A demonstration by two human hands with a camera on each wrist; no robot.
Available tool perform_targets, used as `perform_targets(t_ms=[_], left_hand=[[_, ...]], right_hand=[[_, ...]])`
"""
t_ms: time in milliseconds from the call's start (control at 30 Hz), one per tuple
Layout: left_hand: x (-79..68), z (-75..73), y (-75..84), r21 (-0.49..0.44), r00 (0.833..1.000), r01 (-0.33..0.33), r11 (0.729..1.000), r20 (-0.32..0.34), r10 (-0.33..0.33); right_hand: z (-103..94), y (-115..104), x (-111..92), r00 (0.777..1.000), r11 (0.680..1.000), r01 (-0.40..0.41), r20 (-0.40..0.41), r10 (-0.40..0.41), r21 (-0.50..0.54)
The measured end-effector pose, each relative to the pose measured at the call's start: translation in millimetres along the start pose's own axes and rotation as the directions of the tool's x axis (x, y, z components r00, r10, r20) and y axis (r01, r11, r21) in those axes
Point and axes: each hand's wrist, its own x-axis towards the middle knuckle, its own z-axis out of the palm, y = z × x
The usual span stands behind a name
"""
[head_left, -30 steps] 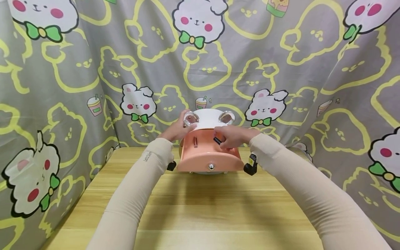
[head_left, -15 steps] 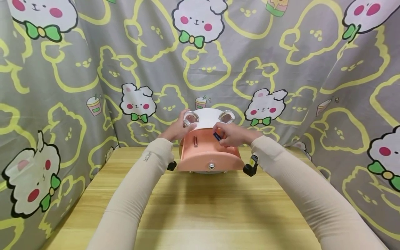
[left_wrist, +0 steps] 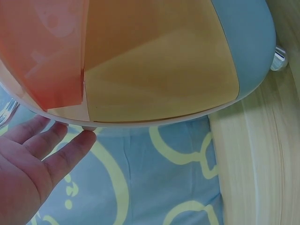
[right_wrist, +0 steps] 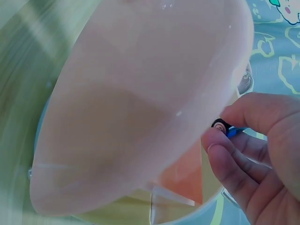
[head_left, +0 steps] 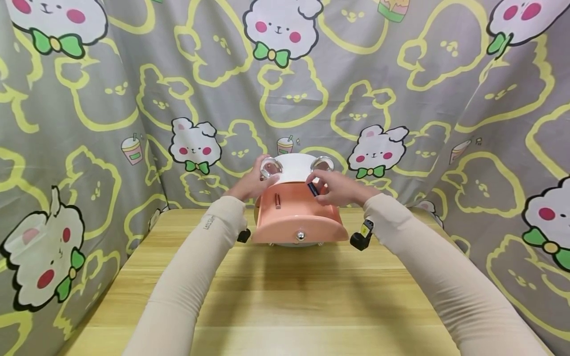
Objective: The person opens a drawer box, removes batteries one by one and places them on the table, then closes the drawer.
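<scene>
A rounded storage box [head_left: 296,165] with a white top and two clear round ears has its coral drawer [head_left: 299,228] pulled out. My left hand [head_left: 253,184] rests on the box's upper left, thumb at the front and fingers behind the left ear. In the left wrist view its straight fingers [left_wrist: 70,154] touch the white rim. My right hand [head_left: 337,188] pinches a small dark blue battery [head_left: 313,189] over the drawer's right side. Its round end shows in the right wrist view. A reddish-brown small cylinder [head_left: 278,201] lies in the drawer's left part.
The box stands on a wooden table [head_left: 303,296], towards its back edge. A grey patterned curtain [head_left: 240,89] hangs close behind and on both sides. The drawer's curved front, with a silver knob [head_left: 301,236], juts out towards me.
My right hand has lifted a little out of the drawer and shifted slightly right, with the battery between its fingers. The left hand, the box and the reddish-brown cylinder have stayed in place.
</scene>
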Motion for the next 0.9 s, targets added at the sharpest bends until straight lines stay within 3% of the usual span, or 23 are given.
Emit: perform_targets(t_ms=[333, 567, 900], left_hand=[[-0.9, -0.8, 2.0, 0.006, 1.000, 0.009, 1.000, 0.002, -0.009], [-0.1, 1.5, 2.9, -0.008, 1.000, 0.000, 1.000, 0.014, 0.000], [-0.9, -0.9, 2.3, -0.026, 1.000, -0.003, 1.000, 0.017, 0.003]], right_hand=[[-6.0, 7, -7, 0.998, 0.999, 0.031, -0.051, -0.032, -0.019], [-9.4, 15, -13, 0.995, 0.999, -0.027, -0.099, 0.030, 0.029], [-12.2, 26, -20, 0.987, 0.998, -0.043, -0.154, 0.049, 0.043]])
